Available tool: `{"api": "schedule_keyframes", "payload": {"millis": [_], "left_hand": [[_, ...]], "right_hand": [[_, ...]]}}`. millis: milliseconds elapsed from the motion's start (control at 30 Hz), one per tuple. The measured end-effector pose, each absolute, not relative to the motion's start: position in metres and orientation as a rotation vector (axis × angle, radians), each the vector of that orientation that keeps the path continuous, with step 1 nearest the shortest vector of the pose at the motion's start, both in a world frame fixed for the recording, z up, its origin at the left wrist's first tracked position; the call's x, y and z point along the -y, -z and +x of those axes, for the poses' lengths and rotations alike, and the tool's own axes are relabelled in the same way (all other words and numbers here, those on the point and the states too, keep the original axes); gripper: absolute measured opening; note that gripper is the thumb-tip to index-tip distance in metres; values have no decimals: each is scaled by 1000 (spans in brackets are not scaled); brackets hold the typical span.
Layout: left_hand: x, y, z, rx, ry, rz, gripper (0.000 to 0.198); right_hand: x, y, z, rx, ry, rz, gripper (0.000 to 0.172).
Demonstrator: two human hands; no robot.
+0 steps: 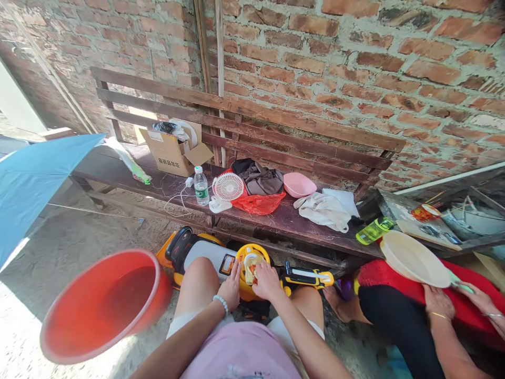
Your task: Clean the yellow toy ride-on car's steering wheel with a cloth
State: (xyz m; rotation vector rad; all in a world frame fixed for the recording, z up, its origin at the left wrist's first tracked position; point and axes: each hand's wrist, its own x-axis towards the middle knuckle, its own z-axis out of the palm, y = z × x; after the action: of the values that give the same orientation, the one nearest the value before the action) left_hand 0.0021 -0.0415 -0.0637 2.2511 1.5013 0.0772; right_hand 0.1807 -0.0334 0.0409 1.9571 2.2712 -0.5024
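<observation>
I see the long wooden surface (276,221) running along the brick wall (355,68), with a blue umbrella (31,179) at far left. An orange basin (98,305) sits on the ground just left of my knee. On the surface: a cardboard box (171,152), dark clothes (260,179), a pink bowl (299,185), a white cloth bag (323,210), a small white fan (228,188), a water bottle (201,186). Between my knees is a yellow toy car (221,258), just below the surface edge. Its yellow steering wheel (252,263) is under my hands. My left hand (230,287) rests flat on the wheel's left side, fingers (235,269) together. My right hand (267,279) presses a rag (251,269) at the wheel's centre, fingers curled on it. At right, another person's hand (437,302) holds a cream plate (412,259).
</observation>
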Motion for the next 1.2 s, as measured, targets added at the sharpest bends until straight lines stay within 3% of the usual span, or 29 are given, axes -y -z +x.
{"api": "schedule_keyframes", "payload": {"millis": [333,533,667,967,1200], "left_hand": [[39,69,3,-1498,-81,2250,113],[37,65,-5,-1392,-211,2210,113],[38,63,-6,-1407,-286,2160,111],[37,61,-7,-1412,-317,2173,103],[40,55,-7,-1432,-201,2138,105]], "right_hand": [[48,-47,167,-2364,537,1728,53],[31,-51,175,-2513,962,1822,46],[-2,-61,176,-2450,688,2149,60],[-10,-50,148,-2487,367,1580,48],[8,-46,156,-2605,354,1379,47]]}}
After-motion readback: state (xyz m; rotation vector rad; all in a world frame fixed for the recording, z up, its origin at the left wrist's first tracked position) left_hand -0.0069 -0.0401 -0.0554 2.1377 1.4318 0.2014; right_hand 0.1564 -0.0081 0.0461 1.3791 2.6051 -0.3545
